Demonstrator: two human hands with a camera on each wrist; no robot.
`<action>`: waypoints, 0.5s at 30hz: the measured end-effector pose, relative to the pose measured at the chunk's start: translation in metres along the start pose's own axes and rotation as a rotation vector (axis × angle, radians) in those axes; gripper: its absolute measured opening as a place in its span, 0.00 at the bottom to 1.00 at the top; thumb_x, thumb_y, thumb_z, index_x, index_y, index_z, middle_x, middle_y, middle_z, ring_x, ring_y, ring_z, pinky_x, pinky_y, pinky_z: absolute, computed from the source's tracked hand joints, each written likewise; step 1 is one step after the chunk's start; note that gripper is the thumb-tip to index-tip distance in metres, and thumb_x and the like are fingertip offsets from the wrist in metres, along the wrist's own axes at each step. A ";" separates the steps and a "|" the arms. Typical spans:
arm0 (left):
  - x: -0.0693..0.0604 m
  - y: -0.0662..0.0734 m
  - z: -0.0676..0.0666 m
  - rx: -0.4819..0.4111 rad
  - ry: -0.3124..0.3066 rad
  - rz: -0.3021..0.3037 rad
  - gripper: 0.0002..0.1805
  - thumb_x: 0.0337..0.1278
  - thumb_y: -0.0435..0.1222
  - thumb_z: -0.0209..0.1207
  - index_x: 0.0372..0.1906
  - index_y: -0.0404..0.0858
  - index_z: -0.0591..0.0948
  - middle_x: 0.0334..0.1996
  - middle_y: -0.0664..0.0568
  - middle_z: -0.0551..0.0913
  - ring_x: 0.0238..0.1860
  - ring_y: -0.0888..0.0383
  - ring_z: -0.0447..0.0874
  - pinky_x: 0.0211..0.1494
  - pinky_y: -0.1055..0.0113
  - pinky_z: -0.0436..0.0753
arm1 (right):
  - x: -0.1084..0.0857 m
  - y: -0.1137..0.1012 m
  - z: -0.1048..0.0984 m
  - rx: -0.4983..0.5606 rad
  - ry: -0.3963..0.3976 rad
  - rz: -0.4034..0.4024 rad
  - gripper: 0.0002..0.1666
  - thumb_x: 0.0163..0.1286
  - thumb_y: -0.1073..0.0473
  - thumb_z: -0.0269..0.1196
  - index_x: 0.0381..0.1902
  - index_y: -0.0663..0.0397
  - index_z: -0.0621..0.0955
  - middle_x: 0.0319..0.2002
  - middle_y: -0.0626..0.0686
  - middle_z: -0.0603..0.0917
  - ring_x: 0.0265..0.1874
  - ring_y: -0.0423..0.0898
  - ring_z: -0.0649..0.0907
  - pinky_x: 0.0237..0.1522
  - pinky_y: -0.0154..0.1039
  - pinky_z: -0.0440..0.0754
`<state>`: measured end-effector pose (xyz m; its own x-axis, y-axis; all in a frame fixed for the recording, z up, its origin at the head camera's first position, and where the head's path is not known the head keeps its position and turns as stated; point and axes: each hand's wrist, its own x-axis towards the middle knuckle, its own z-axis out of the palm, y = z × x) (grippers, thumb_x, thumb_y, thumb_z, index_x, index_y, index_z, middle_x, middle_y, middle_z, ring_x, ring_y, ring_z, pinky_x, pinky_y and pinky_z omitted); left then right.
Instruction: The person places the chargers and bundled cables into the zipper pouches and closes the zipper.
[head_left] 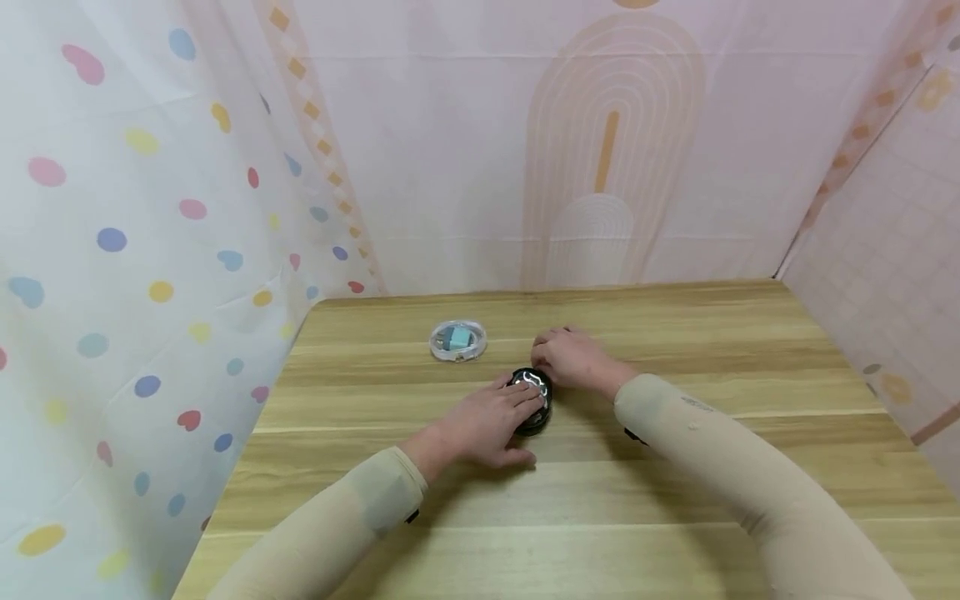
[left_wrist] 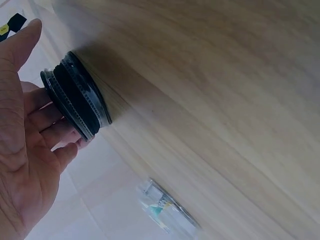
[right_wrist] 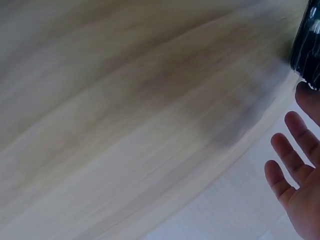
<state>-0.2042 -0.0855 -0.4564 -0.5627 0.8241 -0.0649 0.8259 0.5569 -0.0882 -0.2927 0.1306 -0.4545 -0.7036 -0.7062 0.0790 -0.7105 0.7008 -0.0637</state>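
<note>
A small round black zip case (head_left: 535,422) with a shiny clear top stands on the wooden table (head_left: 600,517). My left hand (head_left: 487,423) rests its fingers across the top, with the thumb held apart. Zip teeth run around the case's rims (left_wrist: 75,95) in the left wrist view. At the far right edge of the case, my right hand (head_left: 573,358) has curled fingers and seems to pinch the rim. In the right wrist view one fingertip (right_wrist: 305,95) meets the case's edge, the other fingers are spread, and the thumb is out of sight.
Behind the left hand lies a round clear case (head_left: 437,348) holding a light blue and grey plug adapter (head_left: 457,337). A patterned curtain (head_left: 450,167) hangs along the table's back edge, and a spotted one (head_left: 150,333) along the left side.
</note>
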 end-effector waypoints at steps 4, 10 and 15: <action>-0.001 0.001 0.002 0.008 -0.003 -0.010 0.50 0.68 0.68 0.58 0.80 0.37 0.69 0.79 0.45 0.72 0.83 0.51 0.67 0.88 0.48 0.61 | 0.003 -0.002 0.002 0.001 -0.001 0.003 0.05 0.76 0.58 0.67 0.43 0.45 0.90 0.52 0.51 0.89 0.56 0.54 0.86 0.66 0.62 0.80; -0.002 0.003 0.001 0.023 -0.039 -0.038 0.50 0.69 0.68 0.57 0.81 0.37 0.67 0.81 0.45 0.69 0.84 0.50 0.65 0.88 0.48 0.60 | 0.005 -0.001 0.002 0.002 -0.004 0.000 0.05 0.77 0.58 0.67 0.43 0.46 0.90 0.54 0.53 0.89 0.60 0.56 0.85 0.70 0.65 0.78; -0.002 0.005 0.001 0.020 -0.046 -0.050 0.50 0.69 0.68 0.58 0.82 0.37 0.67 0.81 0.45 0.69 0.84 0.50 0.65 0.88 0.48 0.61 | 0.005 -0.001 0.003 0.012 -0.011 0.001 0.06 0.78 0.58 0.66 0.43 0.46 0.90 0.53 0.52 0.89 0.60 0.56 0.85 0.71 0.66 0.77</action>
<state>-0.1991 -0.0850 -0.4579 -0.6046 0.7896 -0.1053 0.7961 0.5946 -0.1127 -0.2956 0.1263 -0.4565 -0.7040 -0.7069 0.0681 -0.7101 0.7000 -0.0757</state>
